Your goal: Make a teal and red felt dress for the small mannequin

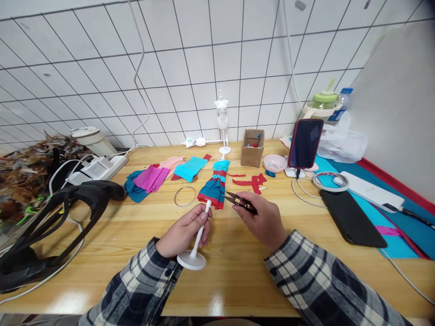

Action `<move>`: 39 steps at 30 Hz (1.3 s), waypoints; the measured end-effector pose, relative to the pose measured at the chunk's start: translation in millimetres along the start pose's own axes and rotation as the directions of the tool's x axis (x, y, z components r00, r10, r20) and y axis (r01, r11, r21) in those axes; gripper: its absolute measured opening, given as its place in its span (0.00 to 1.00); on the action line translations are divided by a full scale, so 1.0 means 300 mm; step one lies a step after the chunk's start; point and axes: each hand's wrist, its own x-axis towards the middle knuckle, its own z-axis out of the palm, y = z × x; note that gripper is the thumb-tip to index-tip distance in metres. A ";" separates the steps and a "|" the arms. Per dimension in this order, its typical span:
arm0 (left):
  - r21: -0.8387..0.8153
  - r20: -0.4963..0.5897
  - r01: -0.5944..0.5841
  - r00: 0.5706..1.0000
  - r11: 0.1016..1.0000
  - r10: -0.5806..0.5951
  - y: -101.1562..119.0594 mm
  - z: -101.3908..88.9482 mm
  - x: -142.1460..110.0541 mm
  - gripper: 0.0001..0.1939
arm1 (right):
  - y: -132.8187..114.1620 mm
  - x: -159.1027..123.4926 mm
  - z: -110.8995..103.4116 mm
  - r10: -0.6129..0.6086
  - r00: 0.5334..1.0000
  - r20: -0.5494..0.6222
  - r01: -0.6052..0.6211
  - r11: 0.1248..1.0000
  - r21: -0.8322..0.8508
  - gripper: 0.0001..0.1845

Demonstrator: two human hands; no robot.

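Observation:
My left hand (190, 226) is wrapped round the white stem of a miniature dress form (196, 246), which tilts away from me with its round base toward me. The form wears a small blue dress (216, 186) with a red waistband and a red hem. In my right hand (263, 217) is a pair of dark thread snips (242, 201), blades apart, their tips beside the skirt's right edge. Whether the blades touch the fabric I cannot tell. Red fabric scraps (249, 182) lie just beyond the snips.
Behind stand a white dress form (222, 115), a cardboard box (252, 147) and a pink bowl (275, 163). Folded fabric pieces (152, 177) and a metal ring (184, 196) lie left. A phone on a stand (306, 144) and a black phone (351, 217) are right; a black headset (91, 203) is far left.

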 end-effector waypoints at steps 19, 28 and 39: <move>0.105 0.031 0.064 0.997 0.992 -0.068 0.010 0.018 -0.003 0.13 | -0.004 0.003 -0.004 -0.008 0.999 0.035 0.011 0.996 -0.092 0.10; 0.105 0.032 0.070 0.997 0.992 -0.074 0.000 0.012 -0.003 0.13 | 0.000 0.003 0.004 -0.015 1.000 0.028 0.018 0.993 -0.120 0.10; 0.110 0.024 0.067 0.997 0.992 -0.071 0.002 0.014 -0.001 0.13 | -0.018 0.003 -0.007 -0.088 0.996 0.008 0.089 0.986 -0.144 0.09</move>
